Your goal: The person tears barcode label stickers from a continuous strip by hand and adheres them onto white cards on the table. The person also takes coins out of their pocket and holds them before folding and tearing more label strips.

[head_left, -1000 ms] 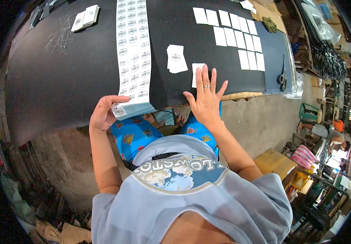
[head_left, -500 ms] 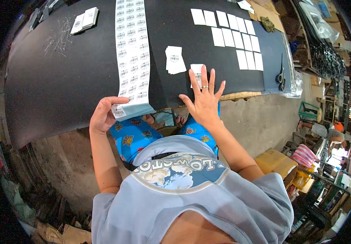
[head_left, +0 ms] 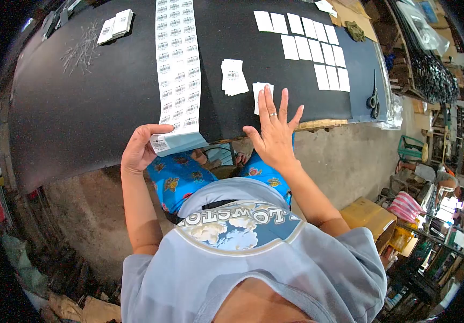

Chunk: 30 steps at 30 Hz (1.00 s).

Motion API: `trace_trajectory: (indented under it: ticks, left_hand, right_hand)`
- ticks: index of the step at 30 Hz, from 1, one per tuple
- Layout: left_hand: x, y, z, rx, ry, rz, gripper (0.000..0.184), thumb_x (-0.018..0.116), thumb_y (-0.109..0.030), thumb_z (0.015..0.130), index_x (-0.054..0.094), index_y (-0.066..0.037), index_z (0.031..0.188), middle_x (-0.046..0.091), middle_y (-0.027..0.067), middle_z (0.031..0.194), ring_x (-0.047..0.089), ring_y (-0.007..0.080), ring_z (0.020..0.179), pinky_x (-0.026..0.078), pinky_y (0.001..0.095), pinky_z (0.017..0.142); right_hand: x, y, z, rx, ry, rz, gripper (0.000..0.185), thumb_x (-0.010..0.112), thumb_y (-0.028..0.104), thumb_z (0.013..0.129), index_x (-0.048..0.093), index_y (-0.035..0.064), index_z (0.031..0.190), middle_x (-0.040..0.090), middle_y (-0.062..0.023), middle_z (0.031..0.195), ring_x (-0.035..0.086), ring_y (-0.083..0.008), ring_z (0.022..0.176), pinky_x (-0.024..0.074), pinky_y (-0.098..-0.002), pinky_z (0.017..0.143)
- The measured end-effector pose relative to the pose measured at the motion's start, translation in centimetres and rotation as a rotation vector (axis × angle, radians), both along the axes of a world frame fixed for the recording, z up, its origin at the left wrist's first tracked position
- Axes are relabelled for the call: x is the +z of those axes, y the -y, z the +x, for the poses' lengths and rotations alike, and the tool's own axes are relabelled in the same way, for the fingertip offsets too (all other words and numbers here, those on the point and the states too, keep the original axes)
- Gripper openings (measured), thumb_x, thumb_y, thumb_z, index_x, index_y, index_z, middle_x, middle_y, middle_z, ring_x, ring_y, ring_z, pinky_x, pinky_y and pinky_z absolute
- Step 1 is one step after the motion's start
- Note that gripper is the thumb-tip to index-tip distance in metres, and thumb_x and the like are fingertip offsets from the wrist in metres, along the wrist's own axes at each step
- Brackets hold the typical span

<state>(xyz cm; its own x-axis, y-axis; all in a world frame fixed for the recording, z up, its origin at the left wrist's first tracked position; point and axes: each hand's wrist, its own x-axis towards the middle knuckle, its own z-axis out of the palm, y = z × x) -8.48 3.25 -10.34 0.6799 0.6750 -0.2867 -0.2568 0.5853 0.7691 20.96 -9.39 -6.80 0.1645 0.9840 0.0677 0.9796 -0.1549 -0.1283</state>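
Note:
My left hand [head_left: 141, 149] pinches the near end of a long strip of barcode labels [head_left: 179, 70], which runs away from me across the black table [head_left: 92, 107]. The strip's end is bent over the table edge, its bluish backing showing. My right hand [head_left: 276, 129] is spread, with its fingertips over a small stack of white cards [head_left: 256, 99] near the edge. Left of that stack lies a fanned pile of labelled cards [head_left: 234, 77]. Several blank white cards [head_left: 319, 50] are laid out in rows at the right.
Scissors [head_left: 373, 99] lie on the table's right end. Thin pins or ties [head_left: 81, 49] and more stacked cards [head_left: 115, 27] are at the upper left. A green cloth [head_left: 355, 31] lies at the upper right. A cardboard box [head_left: 368, 218] stands on the floor.
The view has shifted slightly. My right hand has moved a little over the small stack, and its fingers remain spread. My left hand still holds the strip's end.

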Motion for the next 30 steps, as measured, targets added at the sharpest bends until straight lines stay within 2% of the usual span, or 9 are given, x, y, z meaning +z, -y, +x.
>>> trace_trajectory:
  ticks: [5, 8, 10, 13, 16, 19, 21, 25, 30]
  left_hand:
    - [-0.5, -0.1, -0.4, -0.009, -0.021, 0.02, 0.067, 0.059, -0.056, 0.081, 0.063, 0.006, 0.106, 0.066, 0.0181, 0.099, 0.067, 0.0209, 0.088, 0.055, 0.0324, 0.079]
    - [0.3, -0.4, 0.2, -0.047, 0.092, -0.053, 0.059, 0.068, -0.045, 0.08, 0.062, 0.005, 0.11, 0.066, 0.0167, 0.103, 0.066, 0.0208, 0.092, 0.054, 0.0321, 0.081]
    - [1.4, -0.2, 1.0, -0.094, 0.139, -0.025, 0.054, 0.076, -0.023, 0.073, 0.058, 0.004, 0.116, 0.064, 0.0147, 0.11, 0.063, 0.0203, 0.101, 0.051, 0.0325, 0.089]
    - [2.3, 0.4, 1.7, -0.095, 0.035, 0.147, 0.061, 0.076, -0.005, 0.066, 0.054, 0.003, 0.123, 0.061, 0.0121, 0.116, 0.058, 0.0185, 0.108, 0.045, 0.0316, 0.095]
    - [3.9, 1.4, 2.6, -0.053, -0.11, 0.187, 0.064, 0.077, -0.004, 0.066, 0.051, 0.0, 0.125, 0.058, 0.0105, 0.119, 0.056, 0.0172, 0.109, 0.042, 0.0303, 0.097]
    - [4.4, 2.2, 3.2, -0.004, -0.16, 0.239, 0.054, 0.072, 0.001, 0.072, 0.053, -0.002, 0.122, 0.058, 0.0085, 0.116, 0.057, 0.015, 0.105, 0.044, 0.0278, 0.092]
    - [4.8, 2.5, 3.7, 0.029, -0.171, 0.246, 0.05, 0.07, 0.003, 0.074, 0.054, -0.002, 0.121, 0.059, 0.0083, 0.115, 0.056, 0.0144, 0.105, 0.045, 0.0275, 0.09]
    - [5.6, 3.0, 5.6, 0.082, -0.202, 0.403, 0.043, 0.063, 0.008, 0.079, 0.053, -0.001, 0.12, 0.059, 0.0087, 0.112, 0.057, 0.012, 0.102, 0.047, 0.0253, 0.085]
    - [6.6, 3.2, 7.5, 0.121, -0.248, 0.471, 0.04, 0.06, 0.009, 0.082, 0.053, 0.001, 0.12, 0.06, 0.0104, 0.113, 0.058, 0.0125, 0.101, 0.048, 0.0248, 0.084]
  right_hand:
    - [-1.4, 0.0, -0.3, -0.016, -0.015, -0.016, 0.079, 0.041, 0.058, 0.089, 0.024, 0.0044, 0.144, 0.017, -0.013, 0.152, 0.005, -0.0406, 0.14, -0.0023, -0.0672, 0.102]
    - [-1.4, -0.2, -0.4, -0.023, 0.002, 0.004, 0.078, 0.041, 0.057, 0.089, 0.025, 0.0047, 0.144, 0.016, -0.0169, 0.152, 0.006, -0.0409, 0.14, -0.0023, -0.0663, 0.103]
    - [-1.5, 0.0, -0.4, -0.025, 0.012, 0.017, 0.077, 0.041, 0.057, 0.089, 0.025, 0.0049, 0.144, 0.015, -0.0191, 0.152, 0.006, -0.041, 0.14, -0.0024, -0.0658, 0.103]
    - [-1.9, 0.1, -0.4, -0.031, -0.008, 0.043, 0.075, 0.04, 0.055, 0.09, 0.025, 0.0055, 0.144, 0.015, -0.0226, 0.15, 0.005, -0.0425, 0.139, -0.0028, -0.0654, 0.103]
    - [-1.9, 0.3, 0.3, -0.069, -0.122, 0.091, 0.071, 0.037, 0.053, 0.093, 0.023, 0.0064, 0.145, 0.016, -0.02, 0.151, 0.004, -0.0406, 0.14, -0.0035, -0.0626, 0.105]
    - [0.6, 0.3, 1.4, -0.208, -0.597, 0.36, 0.057, 0.029, 0.04, 0.1, 0.021, 0.0071, 0.146, 0.018, -0.0134, 0.153, 0.007, -0.0311, 0.142, -0.0037, -0.0531, 0.109]
    - [1.8, 0.0, 2.2, -0.21, -0.721, 0.457, 0.053, 0.028, 0.035, 0.101, 0.023, 0.0068, 0.145, 0.022, -0.0138, 0.151, 0.013, -0.028, 0.141, 0.0034, -0.0464, 0.111]
    - [3.7, -0.8, 2.9, -0.078, -1.17, 0.694, 0.039, 0.043, 0.017, 0.098, 0.042, 0.0, 0.134, 0.045, -0.0132, 0.135, 0.042, -0.0199, 0.126, 0.0276, -0.0332, 0.107]
    - [5.6, -1.6, 0.9, 0.063, -0.88, 0.558, 0.037, 0.069, 0.001, 0.077, 0.061, 0.005, 0.113, 0.061, -0.0109, 0.113, 0.055, -0.0241, 0.109, 0.0416, -0.0325, 0.093]
